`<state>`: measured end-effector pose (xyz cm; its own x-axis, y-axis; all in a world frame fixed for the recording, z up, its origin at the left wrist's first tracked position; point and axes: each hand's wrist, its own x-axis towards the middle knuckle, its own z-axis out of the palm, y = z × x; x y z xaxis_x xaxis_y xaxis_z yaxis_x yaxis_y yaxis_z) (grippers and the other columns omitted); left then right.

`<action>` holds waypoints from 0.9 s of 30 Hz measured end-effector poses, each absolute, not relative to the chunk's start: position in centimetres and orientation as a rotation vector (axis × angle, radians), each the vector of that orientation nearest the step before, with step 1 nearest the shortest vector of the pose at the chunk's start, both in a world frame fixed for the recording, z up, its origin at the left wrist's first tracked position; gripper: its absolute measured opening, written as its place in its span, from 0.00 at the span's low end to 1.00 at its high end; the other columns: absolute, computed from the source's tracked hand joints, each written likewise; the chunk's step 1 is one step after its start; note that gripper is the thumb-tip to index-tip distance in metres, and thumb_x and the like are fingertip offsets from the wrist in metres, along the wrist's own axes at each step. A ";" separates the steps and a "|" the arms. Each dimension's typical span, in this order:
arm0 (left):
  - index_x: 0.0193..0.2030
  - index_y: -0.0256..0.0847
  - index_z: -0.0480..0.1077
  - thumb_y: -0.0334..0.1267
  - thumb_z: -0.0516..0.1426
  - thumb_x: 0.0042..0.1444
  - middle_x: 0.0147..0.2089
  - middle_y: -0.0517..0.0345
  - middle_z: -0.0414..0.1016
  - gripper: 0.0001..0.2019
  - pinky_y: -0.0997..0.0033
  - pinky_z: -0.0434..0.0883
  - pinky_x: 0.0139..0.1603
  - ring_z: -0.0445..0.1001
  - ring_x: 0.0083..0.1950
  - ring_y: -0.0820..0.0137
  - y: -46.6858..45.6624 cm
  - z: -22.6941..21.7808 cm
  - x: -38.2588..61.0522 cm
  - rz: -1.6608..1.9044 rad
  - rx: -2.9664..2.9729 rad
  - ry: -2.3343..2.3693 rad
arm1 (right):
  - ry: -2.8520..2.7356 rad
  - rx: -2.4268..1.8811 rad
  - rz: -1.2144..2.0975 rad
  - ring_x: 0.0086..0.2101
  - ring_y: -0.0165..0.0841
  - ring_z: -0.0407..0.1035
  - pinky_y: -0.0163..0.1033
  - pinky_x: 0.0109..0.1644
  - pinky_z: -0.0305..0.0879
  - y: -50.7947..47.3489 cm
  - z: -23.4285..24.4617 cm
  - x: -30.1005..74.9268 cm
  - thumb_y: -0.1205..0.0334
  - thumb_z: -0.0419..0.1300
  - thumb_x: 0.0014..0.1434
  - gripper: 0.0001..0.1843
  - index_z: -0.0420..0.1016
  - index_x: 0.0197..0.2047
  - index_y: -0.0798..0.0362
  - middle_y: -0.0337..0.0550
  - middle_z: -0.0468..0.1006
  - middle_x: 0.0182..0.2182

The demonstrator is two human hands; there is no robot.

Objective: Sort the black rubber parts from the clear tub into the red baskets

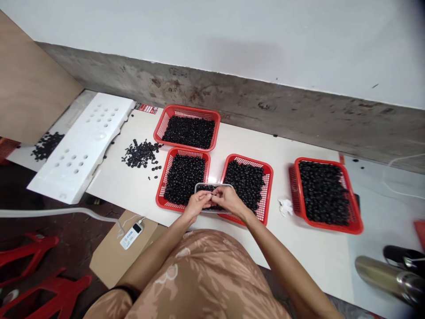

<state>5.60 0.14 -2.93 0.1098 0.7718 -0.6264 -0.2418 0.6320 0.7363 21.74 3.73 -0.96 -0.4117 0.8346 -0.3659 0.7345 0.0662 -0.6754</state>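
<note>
My left hand (198, 204) and my right hand (226, 198) meet over a small clear plastic tray (215, 211) of tiny black parts. Fingertips of both hands are pinched close together; whatever lies between them is too small to make out. The tray sits at the near ends of two red baskets. To the left, one red basket (159, 201) is filled with small black ring-like parts (185, 177). To the right, another red basket (269, 177) holds similar black parts (244, 181).
Behind is a third red basket (217, 130) of black pieces. Loose black parts (141, 153) lie beside a white foam panel (89, 141). Rightward stand another full red basket (357, 212), crumpled tissue (285, 207) and a metal flask (378, 272). A power bank (132, 235) rests on cardboard.
</note>
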 end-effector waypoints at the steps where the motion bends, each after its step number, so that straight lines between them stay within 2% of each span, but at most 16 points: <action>1: 0.40 0.35 0.74 0.46 0.67 0.43 0.34 0.54 0.79 0.20 0.72 0.72 0.37 0.76 0.33 0.71 0.3 -2.7 5.7 0.826 0.491 1.227 | -2.165 -1.529 1.321 0.25 0.27 0.68 0.29 0.30 0.59 3.9 -0.4 21.8 0.57 0.55 0.57 0.14 0.78 0.36 0.56 0.39 0.78 0.25; 3: 0.37 0.35 0.74 0.45 0.68 0.41 0.33 0.53 0.79 0.19 0.72 0.72 0.37 0.77 0.32 0.71 0.5 -2.4 5.5 0.885 0.446 1.220 | -2.101 -1.433 1.363 0.25 0.28 0.68 0.29 0.31 0.60 4.1 0.1 22.1 0.58 0.54 0.59 0.14 0.78 0.39 0.56 0.39 0.78 0.26; 5: 0.36 0.34 0.74 0.43 0.69 0.40 0.33 0.52 0.79 0.19 0.74 0.72 0.35 0.77 0.32 0.72 0.6 -2.6 5.0 0.924 0.417 1.248 | -2.108 -1.533 1.294 0.28 0.29 0.70 0.30 0.35 0.61 4.2 -0.3 22.2 0.60 0.51 0.61 0.15 0.77 0.40 0.56 0.41 0.79 0.27; 8: 0.36 0.34 0.74 0.40 0.70 0.38 0.32 0.53 0.79 0.18 0.77 0.71 0.34 0.77 0.32 0.73 0.2 -3.5 4.0 0.956 0.367 1.278 | -2.174 -1.711 1.166 0.33 0.31 0.71 0.32 0.42 0.61 4.1 -2.4 22.0 0.67 0.50 0.60 0.14 0.78 0.36 0.57 0.45 0.79 0.30; 10: 0.36 0.33 0.74 0.37 0.70 0.37 0.32 0.53 0.78 0.18 0.76 0.72 0.36 0.77 0.33 0.73 -0.1 -4.0 3.6 0.961 0.328 1.275 | -2.223 -1.741 1.179 0.35 0.31 0.71 0.32 0.42 0.61 3.7 -4.1 21.5 0.69 0.52 0.58 0.12 0.78 0.37 0.56 0.45 0.79 0.33; 12: 0.35 0.33 0.75 0.36 0.70 0.37 0.32 0.53 0.78 0.17 0.74 0.72 0.39 0.78 0.34 0.72 -0.4 -4.3 3.4 0.949 0.293 1.266 | -2.274 -1.787 1.178 0.36 0.31 0.72 0.32 0.42 0.61 3.1 -5.6 21.0 0.68 0.54 0.58 0.12 0.78 0.39 0.54 0.45 0.79 0.37; 17: 0.37 0.33 0.76 0.29 0.70 0.36 0.33 0.52 0.79 0.18 0.75 0.72 0.39 0.78 0.34 0.71 -0.7 -4.7 3.3 0.888 0.273 1.267 | -2.314 -2.004 1.058 0.39 0.36 0.72 0.36 0.42 0.61 2.0 -6.9 21.2 0.66 0.50 0.61 0.14 0.76 0.42 0.58 0.54 0.76 0.41; 23: 0.40 0.32 0.76 0.33 0.66 0.46 0.34 0.50 0.79 0.13 0.74 0.72 0.37 0.77 0.32 0.73 -0.6 -5.2 3.1 0.873 0.303 1.288 | -2.361 -2.022 1.008 0.42 0.34 0.70 0.35 0.44 0.60 2.1 -6.4 21.7 0.65 0.48 0.64 0.15 0.76 0.42 0.54 0.48 0.75 0.41; 27: 0.41 0.32 0.76 0.36 0.63 0.50 0.33 0.50 0.79 0.12 0.76 0.71 0.34 0.77 0.31 0.73 -0.6 -5.0 3.2 0.848 0.352 1.299 | -2.440 -1.944 1.032 0.40 0.33 0.71 0.34 0.43 0.59 1.9 -6.8 20.4 0.62 0.50 0.63 0.14 0.76 0.44 0.53 0.47 0.75 0.42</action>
